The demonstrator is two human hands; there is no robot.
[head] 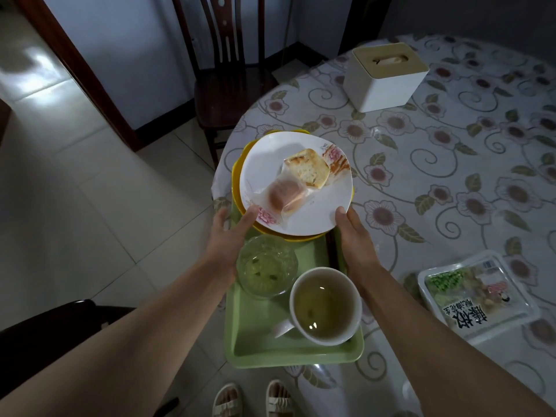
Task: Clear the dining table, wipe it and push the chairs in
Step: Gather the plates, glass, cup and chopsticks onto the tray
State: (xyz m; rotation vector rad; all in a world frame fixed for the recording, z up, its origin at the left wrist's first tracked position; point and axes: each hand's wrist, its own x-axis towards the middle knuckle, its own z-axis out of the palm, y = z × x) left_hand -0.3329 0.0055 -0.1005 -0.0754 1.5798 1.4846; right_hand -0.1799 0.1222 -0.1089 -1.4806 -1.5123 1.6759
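A green tray (255, 341) sticks out over the near edge of the round dining table (436, 164). On it stand a glass (266, 269), a white mug (325, 305) with liquid, and a stack of yellow plates (237, 173). A white plate (270, 164) tops that stack and carries two pastries. My left hand (228, 239) lies at the tray's left rim with straight fingers, its thumb touching the white plate. My right hand (355, 239) grips the tray's right rim, thumb at the plate's edge, its fingers hidden.
A white tissue box (385, 82) stands farther back on the flowered tablecloth. A sealed food pack (478, 293) lies at the right. One dark wooden chair (228, 82) stands pulled out at the far left, and another chair's back (45, 323) is at my lower left.
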